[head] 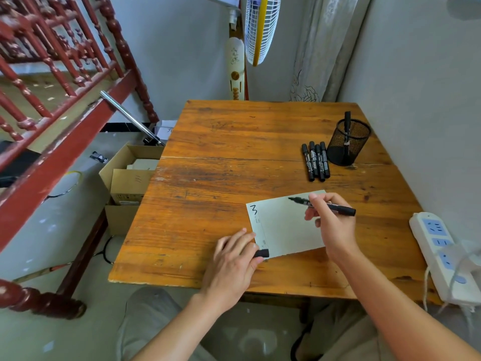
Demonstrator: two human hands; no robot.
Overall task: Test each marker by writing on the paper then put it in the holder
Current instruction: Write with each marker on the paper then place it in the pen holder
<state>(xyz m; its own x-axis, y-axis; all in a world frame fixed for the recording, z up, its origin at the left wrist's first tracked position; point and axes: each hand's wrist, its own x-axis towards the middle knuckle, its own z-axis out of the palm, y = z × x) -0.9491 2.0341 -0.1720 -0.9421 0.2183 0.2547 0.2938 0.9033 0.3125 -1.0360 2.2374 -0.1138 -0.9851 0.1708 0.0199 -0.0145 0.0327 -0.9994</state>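
A pale sheet of paper lies on the wooden table, with a black "3" written at its top left corner. My right hand grips an uncapped black marker over the paper's far edge, tip pointing left. My left hand rests on the paper's near left corner and holds the black cap. Several capped black markers lie side by side beyond the paper. Right of them stands a black mesh holder with one marker upright in it.
A white power strip lies at the table's right edge by the wall. Open cardboard boxes stand on the floor left of the table. A red wooden bed frame fills the left side. A standing fan is behind the table.
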